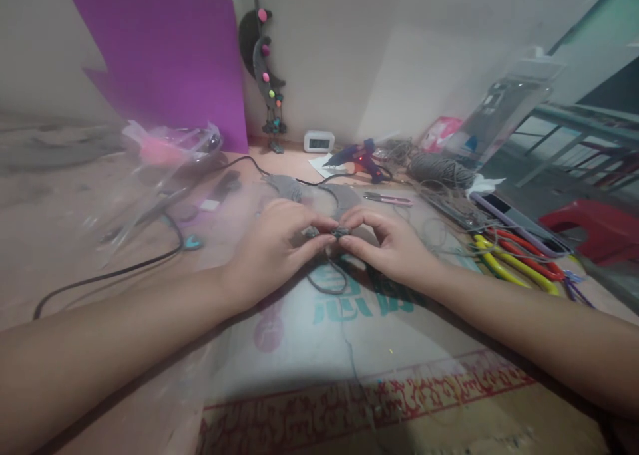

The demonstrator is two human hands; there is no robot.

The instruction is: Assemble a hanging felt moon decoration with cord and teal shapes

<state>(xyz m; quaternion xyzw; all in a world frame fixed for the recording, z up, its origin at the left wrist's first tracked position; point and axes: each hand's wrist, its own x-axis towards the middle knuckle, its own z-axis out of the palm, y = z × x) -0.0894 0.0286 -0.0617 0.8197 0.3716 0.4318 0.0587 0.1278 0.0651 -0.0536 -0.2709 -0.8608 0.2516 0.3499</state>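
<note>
Over the middle of a printed board (pixel 299 348), both hands meet at a small grey cord knot (pixel 340 231). My left hand (pixel 279 242) pinches its left side between thumb and forefinger. From the other side, the thumb and forefinger of my right hand (pixel 389 239) close on the same piece. A loop of grey cord (pixel 329 289) hangs below the fingers onto the board. Just behind the hands lies a grey crescent-like piece (pixel 344 195), partly hidden by them. The knot's exact form is too small to make out.
A glue gun (pixel 367 159) with a lit red light, thread snips (pixel 389 199) and a white digital clock (pixel 319 141) are behind. Grey yarn (pixel 439 170), a phone (pixel 519 225) and yellow-handled pliers (pixel 514 265) lie right. At left are plastic bags (pixel 170 149) and a black cable (pixel 114 269).
</note>
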